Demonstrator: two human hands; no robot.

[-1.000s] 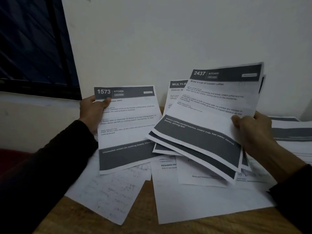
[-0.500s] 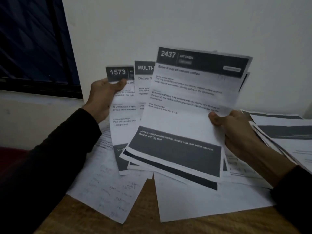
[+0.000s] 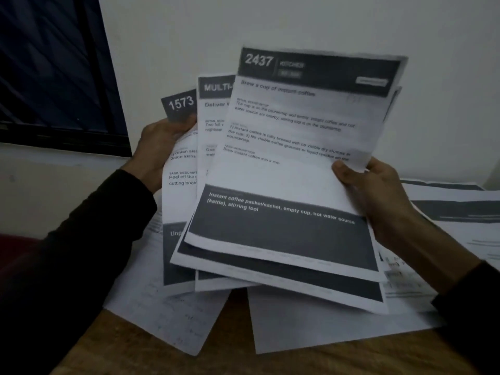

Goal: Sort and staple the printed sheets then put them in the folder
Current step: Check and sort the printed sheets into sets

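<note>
A fan of printed sheets is held above the bench between both hands. The left hand (image 3: 162,147) is curled round the left edge of the rearmost sheet, headed 1573 (image 3: 180,169); the right hand (image 3: 376,196) pinches the right edge of the front sheet, headed 2437 (image 3: 292,158). A sheet headed MULTI (image 3: 212,117) is seen between them. The sheets are thin, flat, rectangular paper with dark bands at head and foot; their long axes run near upright, headings uppermost. Loose sheets (image 3: 297,328) lie flat on the wooden bench (image 3: 232,358) below, others towards its right edge (image 3: 460,209).
</note>
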